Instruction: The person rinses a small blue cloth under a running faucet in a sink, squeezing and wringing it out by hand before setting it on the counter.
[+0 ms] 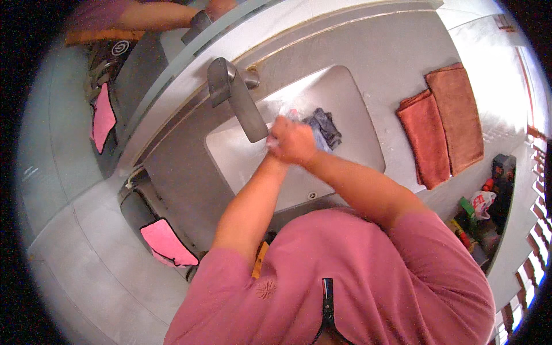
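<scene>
My left hand [278,148] and my right hand [298,140] are pressed together over a rectangular sink basin [254,161], beside the spout of a dark grey faucet [248,114]. Motion blur hides how the fingers lie. A pale, whitish patch shows at the left fingers, either water or thin material; I cannot tell which. Just past the right hand, a dark grey crumpled cloth [328,129] rests in the basin, with a light blue cloth [318,133] against it. A small pink bit [294,113] shows beyond the knuckles.
Two folded brown towels, one reddish [424,138] and one lighter [459,120], lie on the grey countertop [379,56] at right. A pink cloth [168,243] hangs over a dark object at left. A mirror [64,129] runs along the back left. Assorted items [478,211] sit low at right.
</scene>
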Demonstrator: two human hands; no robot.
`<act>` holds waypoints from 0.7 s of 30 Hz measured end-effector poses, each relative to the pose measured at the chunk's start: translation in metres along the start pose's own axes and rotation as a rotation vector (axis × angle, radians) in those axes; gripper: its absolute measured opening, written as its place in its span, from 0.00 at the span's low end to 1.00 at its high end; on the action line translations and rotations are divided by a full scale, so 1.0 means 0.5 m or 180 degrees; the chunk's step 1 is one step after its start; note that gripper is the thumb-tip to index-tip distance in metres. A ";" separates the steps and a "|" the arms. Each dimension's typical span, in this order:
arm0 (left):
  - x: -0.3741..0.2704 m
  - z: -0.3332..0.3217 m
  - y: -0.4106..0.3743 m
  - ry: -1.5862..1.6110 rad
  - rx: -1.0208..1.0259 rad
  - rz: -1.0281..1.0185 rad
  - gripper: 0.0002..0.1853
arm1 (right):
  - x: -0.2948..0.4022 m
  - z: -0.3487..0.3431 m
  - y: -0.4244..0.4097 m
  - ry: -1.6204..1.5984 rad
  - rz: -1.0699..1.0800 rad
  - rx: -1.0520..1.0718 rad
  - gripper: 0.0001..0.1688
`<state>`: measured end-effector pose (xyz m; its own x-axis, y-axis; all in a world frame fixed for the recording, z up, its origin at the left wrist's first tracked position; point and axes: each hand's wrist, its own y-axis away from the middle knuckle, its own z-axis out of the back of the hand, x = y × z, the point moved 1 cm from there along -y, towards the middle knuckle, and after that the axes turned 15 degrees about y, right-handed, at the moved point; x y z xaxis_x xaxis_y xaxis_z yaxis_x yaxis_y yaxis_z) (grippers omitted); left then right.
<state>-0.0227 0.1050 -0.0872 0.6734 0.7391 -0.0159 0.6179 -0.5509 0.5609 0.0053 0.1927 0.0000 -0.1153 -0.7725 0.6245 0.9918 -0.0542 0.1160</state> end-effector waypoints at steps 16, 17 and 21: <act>-0.107 -0.087 0.059 -0.3817 -0.0397 -0.1760 0.18 | -0.241 -0.066 -0.135 -0.1760 -0.0975 0.1655 0.29; -0.106 -0.089 0.059 -0.3800 -0.0325 -0.1759 0.18 | -0.245 -0.058 -0.131 -0.1822 -0.1075 0.1342 0.29; -0.096 -0.062 0.039 -0.2480 -0.0572 -0.1410 0.14 | -0.216 -0.027 -0.082 -0.2775 -0.1442 0.0521 0.24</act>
<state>-0.0557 0.0706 -0.0500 0.5134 0.3619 -0.7781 0.8566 -0.1625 0.4897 -0.0224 0.2698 -0.0825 -0.5467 0.0380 0.8364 0.8317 -0.0903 0.5478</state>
